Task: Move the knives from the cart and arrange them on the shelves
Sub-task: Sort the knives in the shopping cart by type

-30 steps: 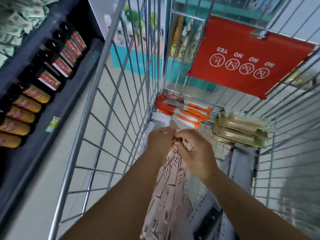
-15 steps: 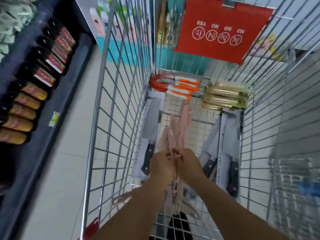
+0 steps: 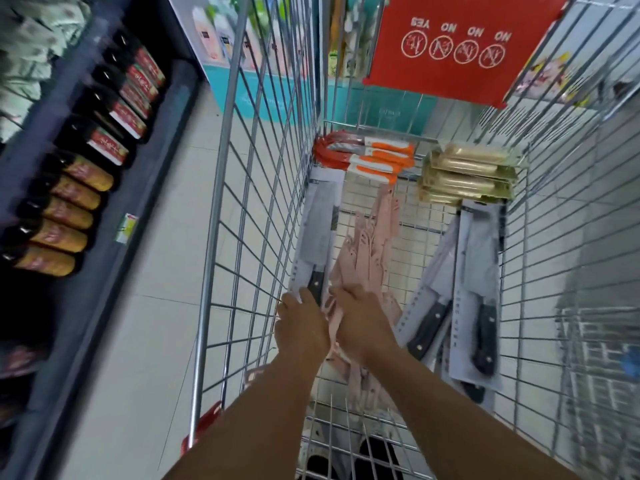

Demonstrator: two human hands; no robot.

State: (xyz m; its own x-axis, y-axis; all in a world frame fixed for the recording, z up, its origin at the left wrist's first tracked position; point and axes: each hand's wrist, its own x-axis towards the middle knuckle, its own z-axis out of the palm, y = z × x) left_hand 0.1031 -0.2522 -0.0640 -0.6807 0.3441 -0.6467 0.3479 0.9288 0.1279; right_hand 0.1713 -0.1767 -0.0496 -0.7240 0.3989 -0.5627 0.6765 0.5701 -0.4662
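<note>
Both forearms are reaching down into the cart (image 3: 221, 188) side by side, wrists almost touching, so it looks like a two-handed gather rather than a one-hand grab. The left hand (image 3: 303, 327) is sitting knuckles-up over the near end of the pink knife bundle (image 3: 367, 251), with its fingers (image 3: 294, 299) pointing toward the black handle of the carded cleaver (image 3: 313, 244) lying along the left wall. The right hand (image 3: 363, 320) is pressing in from the other side of the same pink bundle. Both sets of fingers are curling down around the pink stuff as far as I can see, though the tips are hiding under the hands, so how tight the grip is I can't say.

My guess is they're bunching the loose pink pieces together because they'd slide apart if lifted singly.

Further in, two more carded cleavers (image 3: 476, 271) are lying flat against the right side, handles toward the person, which is handy for picking. At the far end the orange-handled knives (image 3: 377, 161) are stacking up next to the beige packs (image 3: 467, 174), under the red sign (image 3: 453, 46). So all the knives are sitting in the cart, none on the shelves yet. Bottles (image 3: 86, 174) are filling the shelf off to the left
</note>
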